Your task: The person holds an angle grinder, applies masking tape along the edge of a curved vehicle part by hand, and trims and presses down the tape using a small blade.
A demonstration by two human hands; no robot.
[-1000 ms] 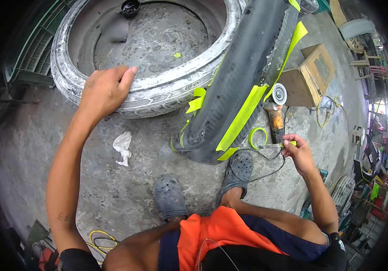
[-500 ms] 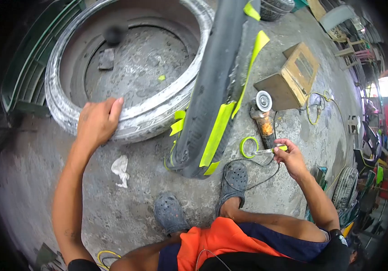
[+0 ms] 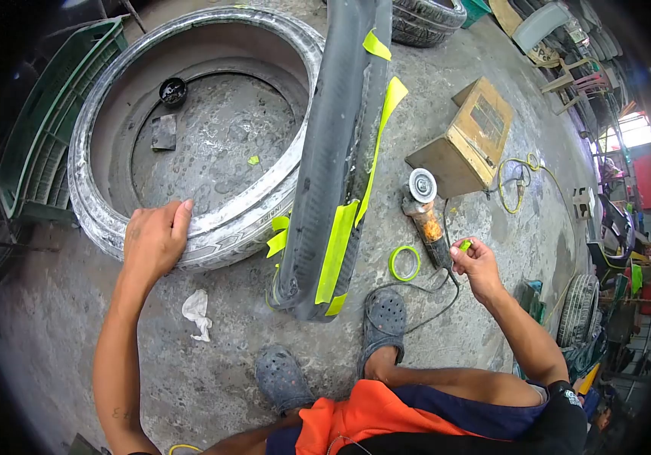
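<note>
My left hand [image 3: 155, 240] grips the near rim of a large worn tire [image 3: 228, 231], its thumb resting along the edge. My right hand [image 3: 477, 267] is closed in a pinch on a small yellow-green piece that looks like tape [image 3: 465, 245]. To its left a roll of yellow-green tape [image 3: 393, 265] lies on the floor, apart from my fingers. An angle grinder [image 3: 426, 216] with a white disc stands just beyond that hand. Between my hands a long dark molded part [image 3: 316, 189] leans against the tire, with yellow-green tape strips [image 3: 335, 254] stuck along it.
A wooden box [image 3: 468, 136] sits beyond the grinder, near a yellow cord [image 3: 501, 189]. The grinder's black cord [image 3: 424, 282] loops by my right shoe [image 3: 385, 315]. White crumpled cloth [image 3: 196, 309] lies below the tire. Inside the tire are a black cup [image 3: 173, 92] and a dark square [image 3: 164, 133].
The view has shifted, so most things sit further left. A pale strip between my right hand and the tape roll no longer shows. My left hand keeps its hold on the tire.
</note>
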